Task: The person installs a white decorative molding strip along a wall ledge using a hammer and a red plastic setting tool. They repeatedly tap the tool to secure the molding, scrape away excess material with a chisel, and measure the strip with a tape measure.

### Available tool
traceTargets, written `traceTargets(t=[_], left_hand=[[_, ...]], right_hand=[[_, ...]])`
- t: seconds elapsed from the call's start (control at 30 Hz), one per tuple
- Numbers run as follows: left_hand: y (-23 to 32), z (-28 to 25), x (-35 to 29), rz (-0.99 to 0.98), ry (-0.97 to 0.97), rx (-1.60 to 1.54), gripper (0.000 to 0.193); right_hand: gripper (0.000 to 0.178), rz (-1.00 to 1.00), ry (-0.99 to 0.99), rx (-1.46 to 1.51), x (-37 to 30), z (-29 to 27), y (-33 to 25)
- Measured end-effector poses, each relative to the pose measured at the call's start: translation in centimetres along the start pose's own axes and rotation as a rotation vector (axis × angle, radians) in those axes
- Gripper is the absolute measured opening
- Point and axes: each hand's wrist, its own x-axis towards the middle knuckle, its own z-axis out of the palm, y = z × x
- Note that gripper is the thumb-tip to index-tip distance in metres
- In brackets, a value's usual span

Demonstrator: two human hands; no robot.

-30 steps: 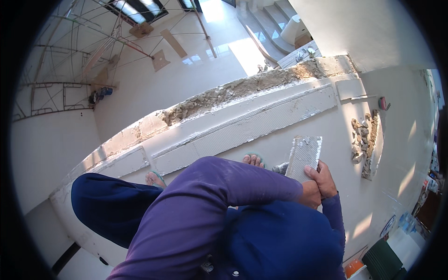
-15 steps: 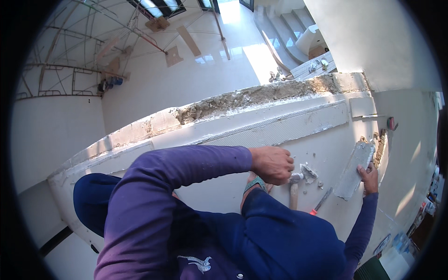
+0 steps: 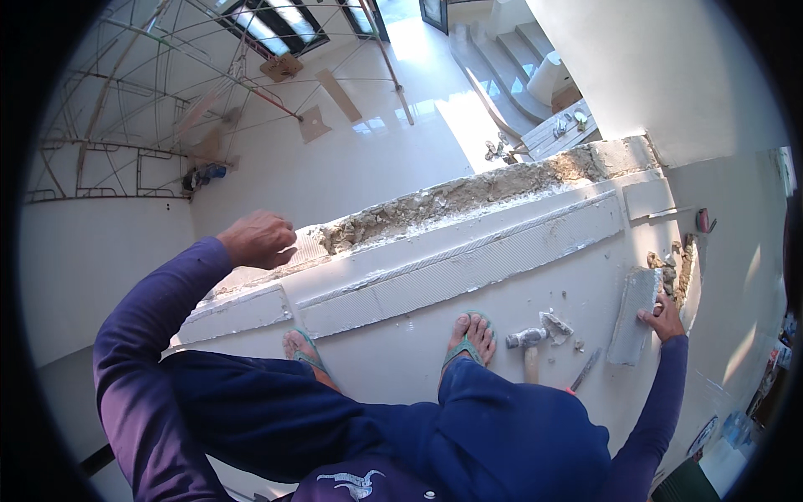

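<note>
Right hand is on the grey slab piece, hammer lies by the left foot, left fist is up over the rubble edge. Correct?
One slip: the hammer lies by the right foot, not the left, as the head view shows. The right hand is on the grey slab piece, and the left hand, closed, is over the rubble edge.

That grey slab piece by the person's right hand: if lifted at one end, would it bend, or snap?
The slab piece looks stiff, with straight edges and a flat face, so it probably won't bend. The right hand touches its edge. Rubble and chips beside it suggest this material breaks when struck, so it is likely brittle. It probably feels heavy for its size, and being flat it shouldn't roll.
</note>
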Motion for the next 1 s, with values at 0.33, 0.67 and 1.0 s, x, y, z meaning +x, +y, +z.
traceTargets(t=[0.33, 0.67, 1.0], left_hand=[[-2.4, 5.0, 0.1, -0.214, 0.031, -0.204, 0.030], [-2.8, 8.0, 3.5, -0.182, 0.216, -0.401, 0.027], [-2.3, 10.8, 11.0, -0.265, 0.250, -0.491, 0.028]], right_hand=[[0.046, 0.132, 0.394, -0.358, -1.7, -1.3, 1.2], [0.039, -0.036, 1.000, -0.520, -5.0, 10.9, -0.7], [0.018, -0.337, 0.182, 0.327, -13.2, 33.9, -22.3]])
